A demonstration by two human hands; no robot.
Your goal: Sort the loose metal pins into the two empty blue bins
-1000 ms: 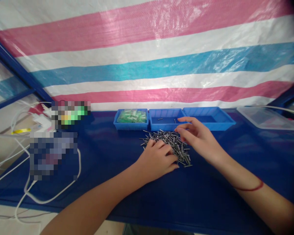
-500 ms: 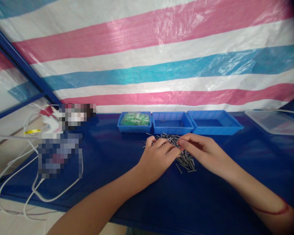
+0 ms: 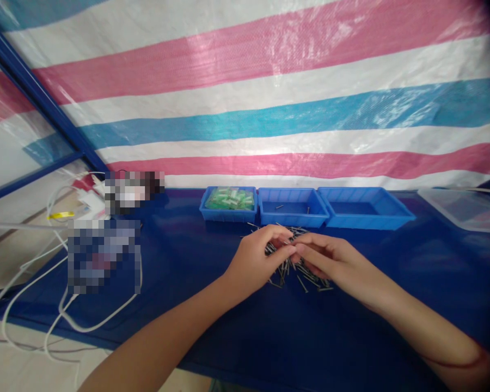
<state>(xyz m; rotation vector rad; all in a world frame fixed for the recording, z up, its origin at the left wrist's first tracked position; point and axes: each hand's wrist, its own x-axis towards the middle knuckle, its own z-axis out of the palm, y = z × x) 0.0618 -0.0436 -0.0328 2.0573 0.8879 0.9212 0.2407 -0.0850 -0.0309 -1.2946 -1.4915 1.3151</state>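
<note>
Over a loose pile of thin dark metal pieces that look like screws or nails point(image 3: 285, 268), both hands meet with fingertips almost touching. My left hand point(image 3: 258, 255) has its thumb and index finger brought together at the tips. My right hand point(image 3: 330, 262) faces it, thumb pressed against the fingers in a pinch. Whatever is between the fingertips is too small and too covered to make out. Just behind the hands stands a blue bin point(image 3: 294, 218) with a couple of the same metal pieces inside.
Left of that bin, another blue bin point(image 3: 228, 216) holds green-and-white pieces in clear plastic. A wider blue bin point(image 3: 371, 220) stands to its right, beside a clear plastic lid or tray point(image 3: 457, 215). White cables point(image 3: 93, 329) and blurred-out items lie at the left.
My left hand has turned from palm-down with fingers spread over the pile to a pinch meeting my right fingertips. More of the pile shows below. The view has shifted slightly.
</note>
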